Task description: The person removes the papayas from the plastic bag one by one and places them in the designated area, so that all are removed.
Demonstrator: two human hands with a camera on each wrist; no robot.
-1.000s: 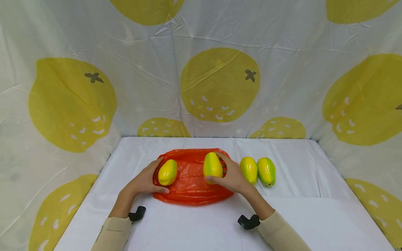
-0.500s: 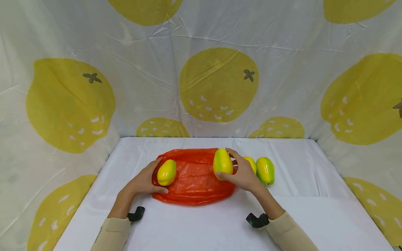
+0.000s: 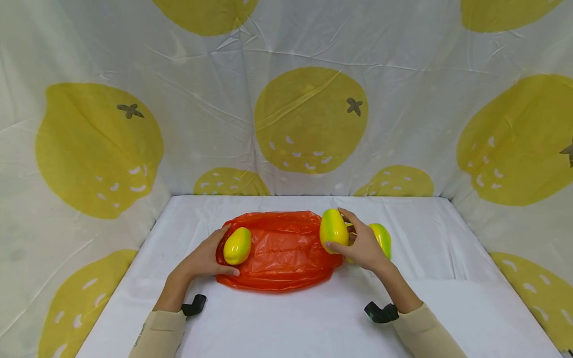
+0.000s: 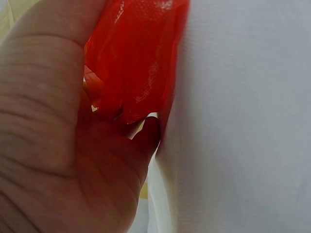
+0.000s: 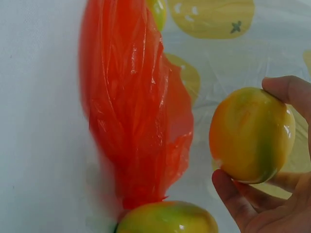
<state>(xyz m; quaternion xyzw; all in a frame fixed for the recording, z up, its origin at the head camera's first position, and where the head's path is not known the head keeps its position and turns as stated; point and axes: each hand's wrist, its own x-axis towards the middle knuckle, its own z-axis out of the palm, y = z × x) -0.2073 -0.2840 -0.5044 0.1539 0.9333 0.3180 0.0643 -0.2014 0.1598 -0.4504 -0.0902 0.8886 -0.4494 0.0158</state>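
Note:
A red plastic bag (image 3: 279, 253) lies spread on the table with its mouth facing up. My left hand (image 3: 207, 257) holds the bag's left end, thumb at the front and fingers at the back; red film shows between them in the left wrist view. A glossy yellow papaya (image 3: 237, 245) sits inside at that end. My right hand (image 3: 366, 246) grips another yellow-green papaya (image 3: 333, 229) between thumb and fingertips, raised over the bag's right end. The right wrist view shows the gripped papaya (image 5: 249, 138) apart from the red bag (image 5: 133, 111).
A third papaya (image 3: 382, 238) rests on the white table to the right, partly behind my right hand. One more papaya (image 5: 167, 219), mostly hidden in the head view, lies beside the bag's end. Lemon-print cloth (image 3: 313, 122) walls the back and sides.
My right hand has moved right with its papaya, from over the bag's middle-right to its right edge, now covering one of the table papayas. My left hand has stayed put.

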